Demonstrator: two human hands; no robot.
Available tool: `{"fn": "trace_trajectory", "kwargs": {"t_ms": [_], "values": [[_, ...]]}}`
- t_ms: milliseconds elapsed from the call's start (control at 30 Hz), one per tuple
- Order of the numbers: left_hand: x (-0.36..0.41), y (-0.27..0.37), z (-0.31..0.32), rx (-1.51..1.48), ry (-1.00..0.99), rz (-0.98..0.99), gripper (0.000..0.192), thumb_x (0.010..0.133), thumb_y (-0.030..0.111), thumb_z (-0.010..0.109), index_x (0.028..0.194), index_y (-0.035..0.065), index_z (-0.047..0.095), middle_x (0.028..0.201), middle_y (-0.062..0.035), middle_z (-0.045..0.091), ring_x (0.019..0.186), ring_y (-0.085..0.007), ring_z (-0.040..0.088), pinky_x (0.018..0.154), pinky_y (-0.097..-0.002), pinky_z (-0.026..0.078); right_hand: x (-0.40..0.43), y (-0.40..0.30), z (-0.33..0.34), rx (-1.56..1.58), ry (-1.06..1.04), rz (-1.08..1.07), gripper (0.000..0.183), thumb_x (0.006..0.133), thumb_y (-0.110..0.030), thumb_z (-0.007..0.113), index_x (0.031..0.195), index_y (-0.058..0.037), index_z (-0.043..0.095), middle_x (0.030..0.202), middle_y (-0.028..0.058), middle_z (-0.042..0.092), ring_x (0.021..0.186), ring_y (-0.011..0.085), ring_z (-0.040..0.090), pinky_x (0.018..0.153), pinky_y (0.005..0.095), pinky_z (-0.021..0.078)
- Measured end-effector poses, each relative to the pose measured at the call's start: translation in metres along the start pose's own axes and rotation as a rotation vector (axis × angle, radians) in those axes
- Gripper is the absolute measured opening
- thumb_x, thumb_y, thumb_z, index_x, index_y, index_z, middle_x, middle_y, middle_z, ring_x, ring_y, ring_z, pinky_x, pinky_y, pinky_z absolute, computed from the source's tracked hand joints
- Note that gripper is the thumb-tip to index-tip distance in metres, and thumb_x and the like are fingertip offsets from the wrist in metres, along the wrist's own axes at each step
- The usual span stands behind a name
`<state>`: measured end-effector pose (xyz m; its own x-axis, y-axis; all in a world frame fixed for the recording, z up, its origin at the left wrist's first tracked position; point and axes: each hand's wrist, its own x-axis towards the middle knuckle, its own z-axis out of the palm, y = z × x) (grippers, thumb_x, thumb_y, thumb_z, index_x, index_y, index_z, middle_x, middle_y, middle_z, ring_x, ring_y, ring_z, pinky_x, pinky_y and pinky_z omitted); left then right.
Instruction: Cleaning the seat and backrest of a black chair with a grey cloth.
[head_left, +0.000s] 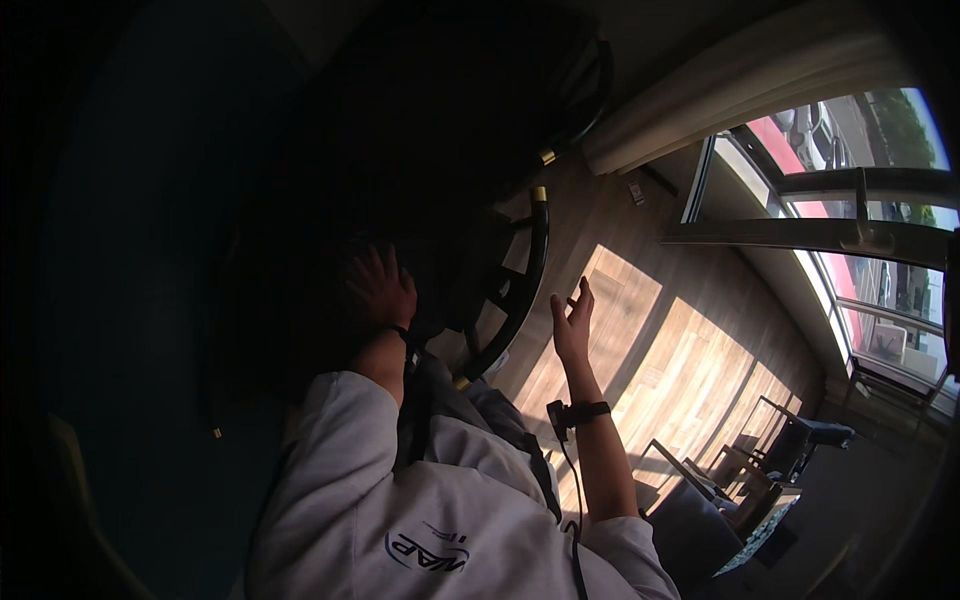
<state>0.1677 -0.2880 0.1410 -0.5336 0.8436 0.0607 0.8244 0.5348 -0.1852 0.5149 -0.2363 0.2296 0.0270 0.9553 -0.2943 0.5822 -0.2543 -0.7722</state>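
My left hand (384, 289) lies with fingers spread on or just above a very dark surface, seemingly a black chair; shadow hides where they meet. A curved black armrest (531, 277) with gold-coloured ends runs between my two hands. To its right, my right hand (574, 322) is raised above the wood floor, thumb and fingers apart, with nothing clearly seen in it. A black device on a strap (577, 414) sits on my right forearm, and a cable runs down from it. A dark band circles my left wrist.
Another black curved armrest (596, 97) with a gold-coloured end is at the top. Beyond are a long pale curtain (720, 75) and a window frame (810, 234). A small card or packet (636, 193) lies on the sunlit wood floor (675, 360). Dark chairs (694, 525) stand at lower right.
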Motion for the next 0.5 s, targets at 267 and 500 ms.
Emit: {"fn": "trace_trajectory", "kwargs": {"t_ms": [267, 500], "values": [[-0.009, 0.002, 0.006, -0.076, -0.055, 0.063, 0.063, 0.102, 0.047, 0.047, 0.162, 0.029, 0.04, 0.171, -0.0099, 0.029, 0.154, -0.0456, 0.028, 0.117, -0.0749, 0.025, 0.002, 0.0, 0.095, -0.084, 0.105, 0.06, 0.111, 0.09, -0.051, 0.077, 0.166, -0.0019, 0.011, 0.165, 0.0303, 0.026, 0.151, 0.0479, 0.033, 0.122, 0.0501, 0.0356], [-0.017, 0.002, 0.022, -0.135, -0.142, 0.02, 0.064, 0.104, 0.046, 0.045, 0.164, 0.0286, 0.033, 0.174, -0.0097, 0.021, 0.158, -0.0452, 0.019, 0.119, -0.0765, 0.017, 0.009, 0.012, 0.107, -0.177, 0.201, 0.133, 0.096, 0.088, -0.04, 0.077, 0.164, -0.0082, 0.026, 0.162, 0.0243, 0.035, 0.143, 0.0469, 0.044, 0.114, 0.0531, 0.0439]]}}
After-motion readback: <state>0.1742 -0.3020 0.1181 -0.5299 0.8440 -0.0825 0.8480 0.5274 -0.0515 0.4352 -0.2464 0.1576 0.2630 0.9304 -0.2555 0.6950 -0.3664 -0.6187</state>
